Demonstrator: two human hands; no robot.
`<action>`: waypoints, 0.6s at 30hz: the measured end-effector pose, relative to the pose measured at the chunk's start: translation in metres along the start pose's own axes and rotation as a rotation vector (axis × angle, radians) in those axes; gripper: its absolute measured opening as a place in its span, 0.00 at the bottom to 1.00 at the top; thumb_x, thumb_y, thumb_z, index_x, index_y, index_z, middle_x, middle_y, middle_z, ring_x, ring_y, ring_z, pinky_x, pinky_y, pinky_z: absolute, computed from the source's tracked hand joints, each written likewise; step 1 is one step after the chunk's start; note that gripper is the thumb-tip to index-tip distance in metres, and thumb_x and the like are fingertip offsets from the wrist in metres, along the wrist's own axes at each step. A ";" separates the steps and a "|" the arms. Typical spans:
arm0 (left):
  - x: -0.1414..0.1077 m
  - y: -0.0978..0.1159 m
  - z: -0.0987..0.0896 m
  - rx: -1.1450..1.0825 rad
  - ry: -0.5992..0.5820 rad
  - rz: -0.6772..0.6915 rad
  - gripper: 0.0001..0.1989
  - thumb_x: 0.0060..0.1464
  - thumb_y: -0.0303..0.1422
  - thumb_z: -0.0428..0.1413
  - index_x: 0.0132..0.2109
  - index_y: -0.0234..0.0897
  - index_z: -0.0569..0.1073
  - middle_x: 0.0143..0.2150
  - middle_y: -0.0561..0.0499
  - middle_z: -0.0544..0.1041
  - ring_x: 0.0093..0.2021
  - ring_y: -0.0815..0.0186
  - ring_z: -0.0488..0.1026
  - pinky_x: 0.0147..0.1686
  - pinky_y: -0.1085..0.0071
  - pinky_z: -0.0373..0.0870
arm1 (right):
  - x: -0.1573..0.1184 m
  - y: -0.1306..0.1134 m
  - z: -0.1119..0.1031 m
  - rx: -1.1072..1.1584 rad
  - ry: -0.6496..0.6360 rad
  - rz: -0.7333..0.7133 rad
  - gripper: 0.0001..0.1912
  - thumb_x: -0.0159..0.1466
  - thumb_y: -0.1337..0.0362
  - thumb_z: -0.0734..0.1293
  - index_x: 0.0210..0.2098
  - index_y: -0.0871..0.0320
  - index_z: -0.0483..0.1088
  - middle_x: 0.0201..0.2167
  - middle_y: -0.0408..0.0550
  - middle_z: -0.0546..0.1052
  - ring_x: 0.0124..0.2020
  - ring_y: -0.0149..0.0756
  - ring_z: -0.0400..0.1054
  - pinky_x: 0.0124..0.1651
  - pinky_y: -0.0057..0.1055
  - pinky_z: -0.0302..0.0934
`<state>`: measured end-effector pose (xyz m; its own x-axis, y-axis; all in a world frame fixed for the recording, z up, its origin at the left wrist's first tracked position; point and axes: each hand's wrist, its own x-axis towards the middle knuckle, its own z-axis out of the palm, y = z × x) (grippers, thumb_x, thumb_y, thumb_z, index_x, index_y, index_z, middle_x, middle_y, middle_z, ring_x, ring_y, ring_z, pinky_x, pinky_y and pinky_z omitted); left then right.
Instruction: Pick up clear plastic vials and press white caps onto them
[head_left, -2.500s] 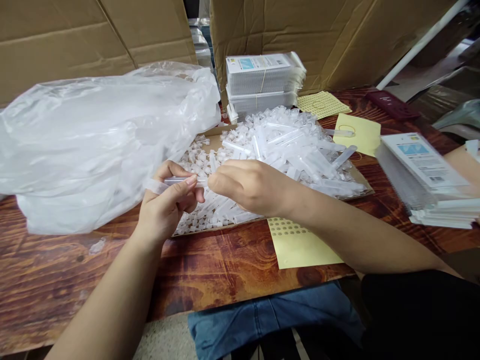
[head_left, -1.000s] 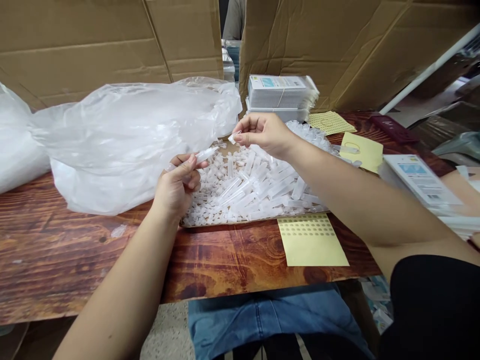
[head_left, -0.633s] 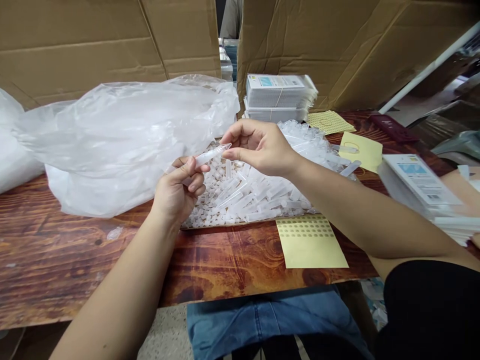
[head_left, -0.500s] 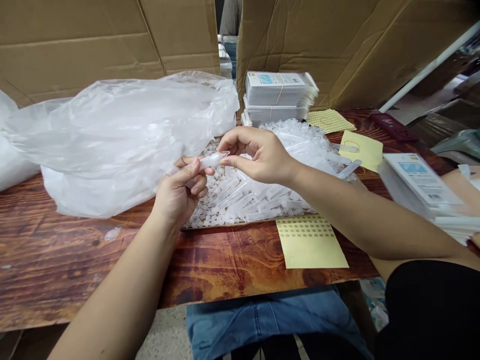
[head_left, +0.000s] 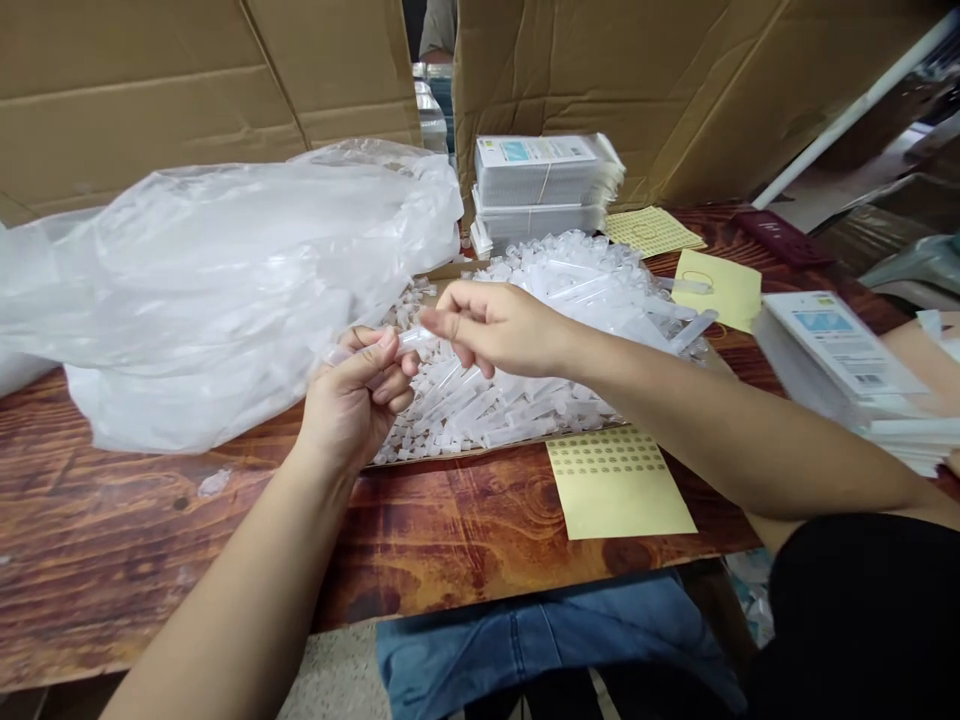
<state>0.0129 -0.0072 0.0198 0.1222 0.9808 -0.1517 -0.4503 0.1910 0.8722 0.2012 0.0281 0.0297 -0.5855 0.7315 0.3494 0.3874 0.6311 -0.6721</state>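
Observation:
My left hand (head_left: 364,385) is closed around a small clear plastic tube (head_left: 411,340), which points to the right between thumb and fingers. At the tube's right end is my right hand (head_left: 487,325), its thumb and bent fingers closed on that end; the fingertips are slightly blurred and cover the tip. Under both hands lies a shallow cardboard tray (head_left: 450,270) heaped with many similar translucent tubes (head_left: 517,405) and small whitish caps (head_left: 397,440). A yellow sticker sheet (head_left: 615,500) with rows of small labels lies partly against the tray's front edge.
A large clear plastic bag (head_left: 247,270) spreads over the table's left side. Behind the tray stand banded stacks of printed cards (head_left: 536,180). To the right are more yellow sheets (head_left: 720,290), a dark red phone-like object (head_left: 784,237) and printed packs (head_left: 840,340). Cardboard panels (head_left: 600,90) wall the back.
My right hand has turned, with its thumb now over the tube's end and its other fingers bent lower. My left hand still holds the tube. The whole view has shifted slightly.

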 end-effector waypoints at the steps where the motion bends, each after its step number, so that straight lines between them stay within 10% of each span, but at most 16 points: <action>1: 0.000 0.000 0.000 -0.009 0.011 -0.015 0.15 0.48 0.27 0.66 0.32 0.38 0.65 0.22 0.53 0.74 0.15 0.79 0.52 0.16 0.82 0.48 | -0.001 0.001 0.001 -0.012 0.023 -0.020 0.09 0.70 0.59 0.66 0.40 0.56 0.63 0.30 0.41 0.71 0.28 0.29 0.63 0.33 0.28 0.58; 11: 0.000 -0.001 0.002 -0.008 0.022 -0.058 0.13 0.51 0.28 0.64 0.30 0.36 0.65 0.21 0.53 0.72 0.15 0.81 0.50 0.15 0.83 0.47 | 0.001 0.006 0.007 -0.120 0.054 -0.227 0.03 0.70 0.66 0.63 0.41 0.59 0.67 0.40 0.49 0.74 0.41 0.34 0.67 0.47 0.33 0.62; 18: -0.016 -0.006 0.002 0.334 -0.080 0.422 0.16 0.53 0.35 0.68 0.37 0.42 0.67 0.24 0.54 0.75 0.24 0.68 0.70 0.23 0.75 0.60 | 0.000 -0.018 0.004 0.508 -0.202 0.348 0.20 0.74 0.50 0.61 0.31 0.56 0.61 0.18 0.32 0.55 0.17 0.25 0.48 0.23 0.26 0.49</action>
<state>0.0154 -0.0237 0.0183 0.0644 0.9614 0.2676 -0.1704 -0.2536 0.9522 0.1911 0.0161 0.0389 -0.6281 0.7770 -0.0414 0.2225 0.1284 -0.9664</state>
